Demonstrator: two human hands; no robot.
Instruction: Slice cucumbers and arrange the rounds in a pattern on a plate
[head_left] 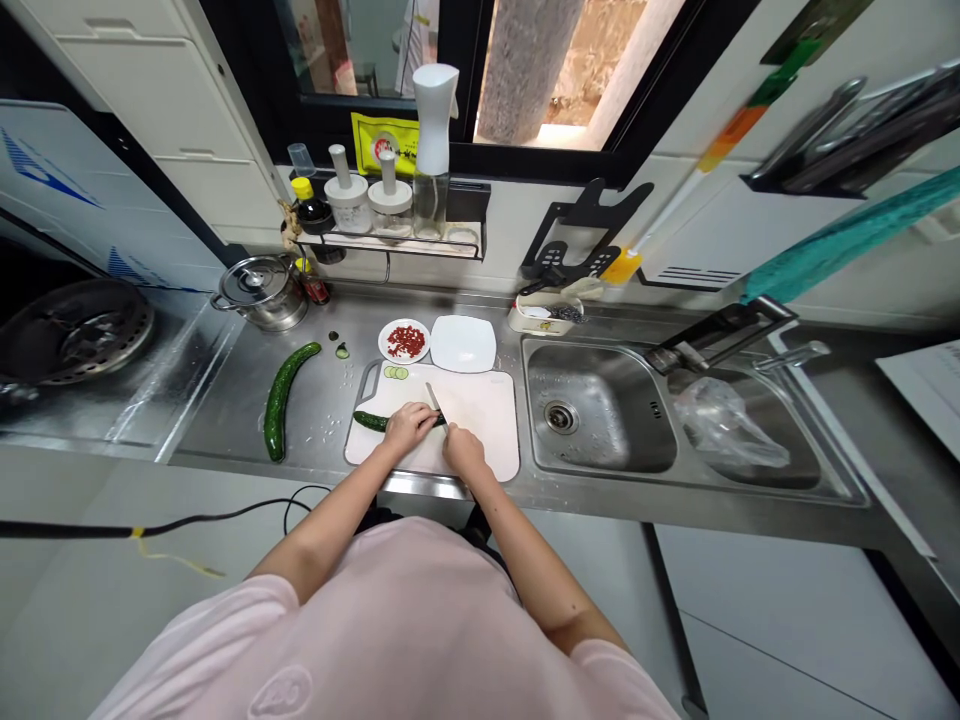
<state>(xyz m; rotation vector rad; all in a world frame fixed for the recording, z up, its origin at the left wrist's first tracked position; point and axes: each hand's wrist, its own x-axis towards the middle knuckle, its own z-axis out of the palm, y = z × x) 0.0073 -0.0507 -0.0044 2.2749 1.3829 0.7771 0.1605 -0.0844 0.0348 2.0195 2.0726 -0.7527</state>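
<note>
Brushed steel counter (217, 400) (wet) — matt plastic board (480, 420)

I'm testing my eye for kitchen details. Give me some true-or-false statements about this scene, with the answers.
1. The left hand rests on a cucumber piece on the cutting board. True.
2. The right hand holds a knife. True.
3. The long cucumber lies in the sink. False: the long cucumber lies on the steel counter, left of the board.
4. The round plate holds cucumber slices. False: it holds chopped red pieces; the cucumber slices lie on the board.
5. A plastic bag lies in the sink. True.
</note>
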